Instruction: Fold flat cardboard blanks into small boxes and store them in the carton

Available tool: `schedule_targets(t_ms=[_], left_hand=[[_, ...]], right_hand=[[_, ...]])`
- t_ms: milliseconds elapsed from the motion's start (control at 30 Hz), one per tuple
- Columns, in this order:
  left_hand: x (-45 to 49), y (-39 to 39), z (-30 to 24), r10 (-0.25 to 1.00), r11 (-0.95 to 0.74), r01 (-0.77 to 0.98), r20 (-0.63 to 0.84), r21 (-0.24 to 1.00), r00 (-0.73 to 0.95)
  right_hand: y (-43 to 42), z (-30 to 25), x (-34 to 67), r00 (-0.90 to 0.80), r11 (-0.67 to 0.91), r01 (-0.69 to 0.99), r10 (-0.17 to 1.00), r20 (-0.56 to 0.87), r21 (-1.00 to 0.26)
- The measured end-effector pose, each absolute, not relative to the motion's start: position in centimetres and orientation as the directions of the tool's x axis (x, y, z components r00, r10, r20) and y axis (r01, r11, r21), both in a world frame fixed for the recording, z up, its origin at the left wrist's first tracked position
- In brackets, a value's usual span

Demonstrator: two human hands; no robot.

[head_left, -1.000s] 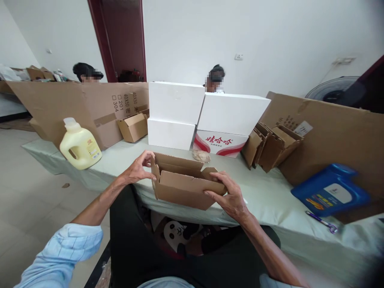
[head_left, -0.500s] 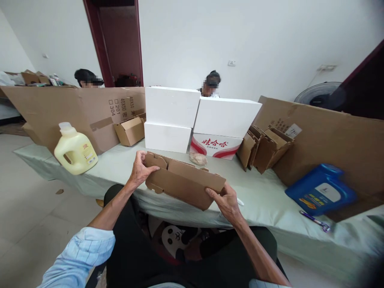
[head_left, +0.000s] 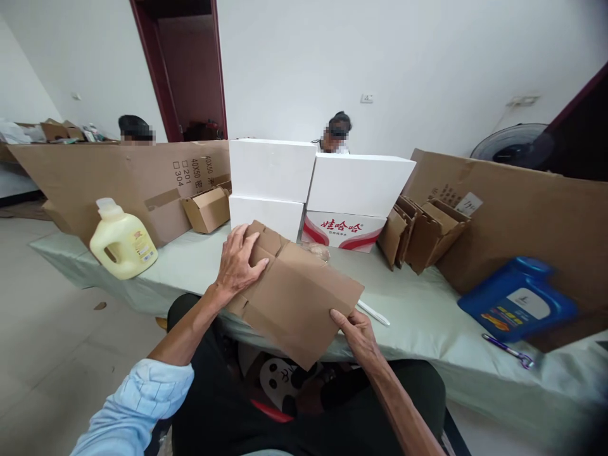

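A brown cardboard box (head_left: 304, 288), opened out nearly flat with creases and cut flaps at its left end, is tilted in front of me over the table's near edge. My left hand (head_left: 241, 263) grips its left end, thumb and fingers bent over the flaps on the upper face. At the lower right edge my right hand (head_left: 357, 329) pinches the board, thumb on top and the other fingers beneath. Just behind the board, a small clear-wrapped item (head_left: 317, 251) is partly hidden. A white pen-like stick (head_left: 373, 312) lies beside my right hand.
White boxes (head_left: 273, 170) are stacked at the back. A yellow jug (head_left: 124, 240) stands left, near a small folded carton (head_left: 208, 209). Folded cartons (head_left: 425, 234), a blue bottle (head_left: 517, 301) and a purple-handled tool (head_left: 508, 350) are right. Two people sit behind large cardboard panels (head_left: 95, 171).
The cardboard box, folded into a narrow trough before, is now spread flatter and wider toward me. My left hand has moved from its end edge onto the flaps.
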State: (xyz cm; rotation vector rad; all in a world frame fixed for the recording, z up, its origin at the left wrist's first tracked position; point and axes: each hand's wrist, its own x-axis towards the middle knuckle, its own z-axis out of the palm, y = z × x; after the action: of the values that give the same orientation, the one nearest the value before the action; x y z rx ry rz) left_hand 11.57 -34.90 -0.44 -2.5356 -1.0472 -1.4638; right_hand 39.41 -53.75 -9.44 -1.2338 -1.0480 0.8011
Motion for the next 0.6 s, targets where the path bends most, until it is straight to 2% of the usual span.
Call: schedule_targets(t_ms=[100, 300, 433, 600], left_hand=[[12.6, -36.1, 1.2, 0.53, -0.803, 0.532, 0.729, 0.268, 0.433], [14.2, -37.0, 2.8, 0.384, -0.904, 0.218, 0.471, 0.369, 0.794], [15.1, -37.0, 3.1, 0.384, -0.875, 0.207, 0.368, 0.438, 0.847], [15.9, -37.2, 3.0, 0.365, -0.858, 0.146, 0.385, 0.493, 0.848]], right_hand=[[-54.5, -9.0, 38.8, 0.32, 0.155, 0.07, 0.932, 0.17, -0.985], [-55.6, -8.3, 36.8, 0.217, 0.149, 0.069, 0.963, 0.16, -0.986], [-55.8, -8.3, 36.0, 0.193, 0.146, 0.04, 0.97, 0.151, -0.988], [-56.0, -8.3, 35.4, 0.176, 0.14, 0.012, 0.974, 0.14, -0.99]])
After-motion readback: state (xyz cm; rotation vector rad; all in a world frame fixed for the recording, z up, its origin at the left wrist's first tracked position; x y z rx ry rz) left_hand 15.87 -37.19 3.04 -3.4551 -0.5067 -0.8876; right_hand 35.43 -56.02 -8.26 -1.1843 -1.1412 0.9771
